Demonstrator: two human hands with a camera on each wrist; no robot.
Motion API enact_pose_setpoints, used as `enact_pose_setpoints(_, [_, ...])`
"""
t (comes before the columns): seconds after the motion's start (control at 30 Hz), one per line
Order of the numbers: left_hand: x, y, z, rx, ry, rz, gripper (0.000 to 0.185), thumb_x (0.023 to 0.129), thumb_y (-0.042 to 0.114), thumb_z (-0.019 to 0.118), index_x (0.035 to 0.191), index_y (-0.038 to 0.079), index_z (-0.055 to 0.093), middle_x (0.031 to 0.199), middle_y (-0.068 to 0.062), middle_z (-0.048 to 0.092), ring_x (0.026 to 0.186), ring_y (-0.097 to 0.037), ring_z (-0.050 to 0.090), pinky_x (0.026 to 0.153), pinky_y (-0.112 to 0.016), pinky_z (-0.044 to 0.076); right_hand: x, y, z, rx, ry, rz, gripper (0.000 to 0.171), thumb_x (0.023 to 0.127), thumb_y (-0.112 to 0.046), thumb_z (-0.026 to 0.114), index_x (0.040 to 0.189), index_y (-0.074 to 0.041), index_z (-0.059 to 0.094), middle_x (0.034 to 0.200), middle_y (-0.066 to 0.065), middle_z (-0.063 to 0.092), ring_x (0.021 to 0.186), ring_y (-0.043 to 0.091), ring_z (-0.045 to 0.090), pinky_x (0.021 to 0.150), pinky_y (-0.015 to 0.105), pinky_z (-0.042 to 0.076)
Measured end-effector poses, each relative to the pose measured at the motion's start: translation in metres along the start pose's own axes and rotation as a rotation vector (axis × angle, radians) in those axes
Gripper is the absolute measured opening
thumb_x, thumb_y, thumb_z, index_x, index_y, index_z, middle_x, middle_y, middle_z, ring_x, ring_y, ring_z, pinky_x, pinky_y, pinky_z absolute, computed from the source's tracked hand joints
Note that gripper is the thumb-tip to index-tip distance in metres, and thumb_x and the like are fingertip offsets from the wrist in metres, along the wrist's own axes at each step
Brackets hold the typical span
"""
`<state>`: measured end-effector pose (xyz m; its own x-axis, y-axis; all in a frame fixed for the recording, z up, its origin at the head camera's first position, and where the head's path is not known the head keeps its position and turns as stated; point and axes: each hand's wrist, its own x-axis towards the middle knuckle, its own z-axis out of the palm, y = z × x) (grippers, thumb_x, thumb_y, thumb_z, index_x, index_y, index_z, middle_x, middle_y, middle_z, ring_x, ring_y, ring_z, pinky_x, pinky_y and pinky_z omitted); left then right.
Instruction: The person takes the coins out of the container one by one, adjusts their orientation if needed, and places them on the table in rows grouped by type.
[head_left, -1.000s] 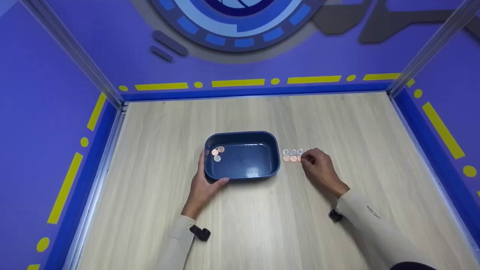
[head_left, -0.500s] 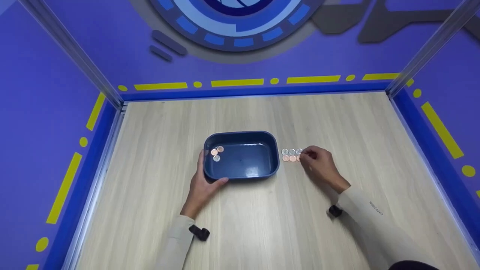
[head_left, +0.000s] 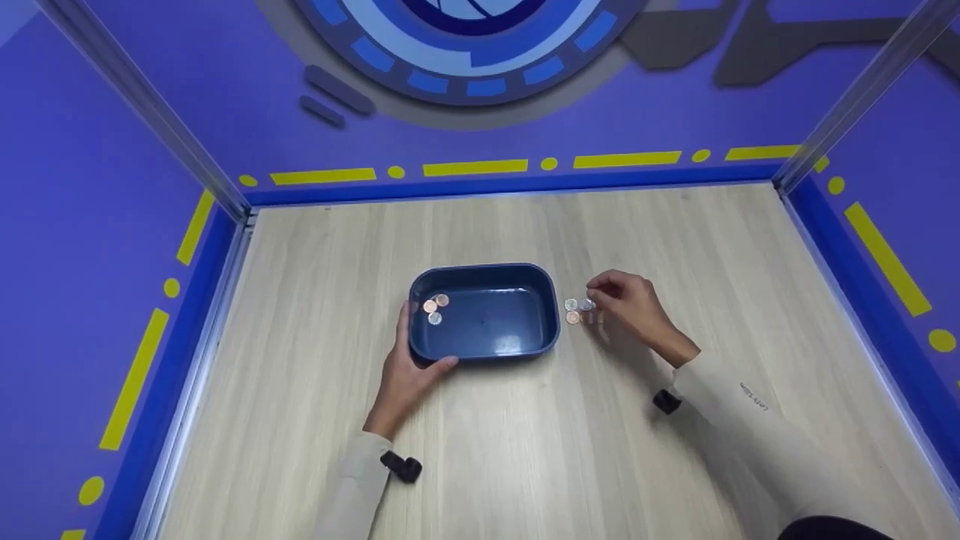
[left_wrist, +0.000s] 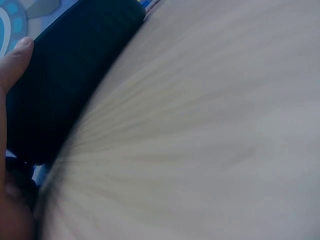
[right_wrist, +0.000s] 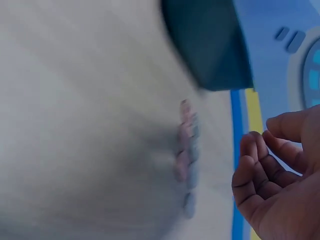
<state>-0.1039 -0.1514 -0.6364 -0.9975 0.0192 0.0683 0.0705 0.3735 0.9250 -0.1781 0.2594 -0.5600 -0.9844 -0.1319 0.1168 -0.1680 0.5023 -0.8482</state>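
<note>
A dark blue rectangular plastic container (head_left: 484, 349) stands on the wooden table. My left hand (head_left: 401, 382) grips its left end, thumb on the near side and fingers along the left wall. In the container, two copper coins (head_left: 430, 306) and a silver coin (head_left: 435, 319) lie at the left. To the right of the container, copper coins (head_left: 573, 318) and silver coins (head_left: 571, 305) lie in two rows. My right hand (head_left: 634, 304) hovers over their right part, thumb and fingertips brought together. I cannot tell whether a coin is between them. It hides part of the rows.
Blue panels with yellow marks (head_left: 472, 166) border the table (head_left: 480, 450) at the back and both sides. Metal posts (head_left: 225, 187) stand at the back corners. A dark strap device (head_left: 401, 466) sits on the left wrist, another (head_left: 666, 402) on the right.
The right hand has lifted from the right end of the rows and shifted slightly left and away from the body. The left hand and the container have stayed put.
</note>
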Motion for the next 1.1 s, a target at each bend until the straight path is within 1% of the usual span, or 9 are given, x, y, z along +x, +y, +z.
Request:
enact_pose_setpoints(0.13, [0.0,-0.001,0.001,-0.006,0.0,0.003,0.131,0.083,0.046,0.097,0.179,0.028,0.01,0.179,-0.014,0.032,0.16,-0.037,0.038,0.129,-0.059,0.032,0.007,-0.011,0.004,0.03,-0.02,-0.029,0.008,0.1,0.0,0.076,0.106,0.004,0.08,0.096,0.015,0.079,0.081,0.014,0.069,0.074,0.018,0.052])
enact_pose_setpoints(0.27, [0.0,-0.002,0.0,-0.004,0.001,0.0,0.131,0.083,0.047,0.096,0.179,0.027,0.01,0.18,-0.013,0.031,0.161,-0.037,0.038,0.129,-0.06,0.031,0.013,-0.023,0.011,0.043,-0.06,-0.02,0.009,0.101,-0.001,0.076,0.108,0.004,0.079,0.095,0.012,0.078,0.08,0.012,0.069,0.075,0.019,0.053])
enact_pose_setpoints(0.47, [0.0,-0.002,0.001,-0.012,-0.001,-0.008,0.131,0.082,0.046,0.097,0.179,0.03,0.01,0.179,-0.012,0.032,0.16,-0.037,0.039,0.129,-0.059,0.032,0.021,-0.043,0.023,0.036,-0.091,-0.049,0.01,0.101,-0.002,0.076,0.109,0.003,0.08,0.092,0.01,0.078,0.08,0.017,0.069,0.074,0.02,0.053])
enact_pose_setpoints(0.67, [-0.001,-0.001,0.001,-0.006,0.0,-0.01,0.13,0.082,0.046,0.097,0.179,0.029,0.011,0.178,-0.016,0.034,0.158,-0.039,0.04,0.128,-0.061,0.032,0.027,-0.056,0.035,0.058,-0.12,-0.097,0.009,0.101,-0.002,0.077,0.108,0.0,0.081,0.099,0.009,0.08,0.085,0.018,0.07,0.076,0.019,0.054])
enact_pose_setpoints(0.8, [0.0,0.0,0.0,-0.003,-0.003,-0.009,0.132,0.081,0.048,0.097,0.179,0.031,0.011,0.178,-0.013,0.034,0.159,-0.038,0.04,0.128,-0.06,0.032,0.031,-0.063,0.042,0.058,-0.15,-0.126,0.01,0.101,-0.003,0.078,0.109,-0.002,0.082,0.103,0.008,0.08,0.088,0.017,0.069,0.078,0.019,0.054])
enact_pose_setpoints(0.97, [0.0,-0.001,-0.001,-0.011,-0.001,-0.016,0.132,0.081,0.046,0.098,0.179,0.03,0.011,0.179,-0.012,0.033,0.159,-0.036,0.039,0.129,-0.058,0.031,0.039,-0.07,0.052,0.031,-0.231,-0.149,0.013,0.101,-0.006,0.077,0.112,-0.001,0.082,0.106,0.007,0.08,0.091,0.017,0.069,0.081,0.021,0.054])
enact_pose_setpoints(1.1, [0.0,0.0,-0.001,-0.011,-0.004,-0.003,0.131,0.082,0.045,0.098,0.179,0.028,0.011,0.179,-0.013,0.032,0.159,-0.036,0.04,0.128,-0.058,0.032,0.046,-0.074,0.061,0.015,-0.298,-0.157,0.015,0.101,-0.006,0.077,0.113,0.002,0.081,0.104,0.008,0.08,0.092,0.017,0.069,0.082,0.023,0.055])
